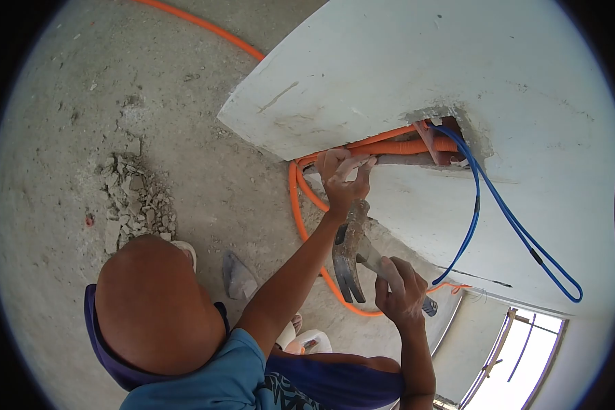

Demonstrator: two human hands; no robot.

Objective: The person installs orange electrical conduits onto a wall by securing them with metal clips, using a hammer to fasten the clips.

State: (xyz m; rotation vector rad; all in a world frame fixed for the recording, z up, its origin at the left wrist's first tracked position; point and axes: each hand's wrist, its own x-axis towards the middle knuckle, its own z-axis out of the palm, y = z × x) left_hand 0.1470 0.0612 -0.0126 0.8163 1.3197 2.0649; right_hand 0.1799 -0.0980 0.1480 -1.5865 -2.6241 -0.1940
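Observation:
My right hand (400, 290) is closed around the handle of a claw hammer (352, 253), whose worn metal head is beside my left forearm. My left hand (345, 174) is at the groove cut in the white wall (403, 55), its fingers pinched together near the end of a greyish bar-like piece; what they hold is too small to make out. Orange corrugated conduits (396, 147) run along the groove into a rough square opening. Looped blue cables (485, 181) hang out of that opening.
A heap of broken rubble (133, 201) lies on the dusty concrete floor (55, 164). Orange conduit (295, 198) curves across the floor below the wall. My bent knees are close by. A window opening (512, 355) shows at the lower right.

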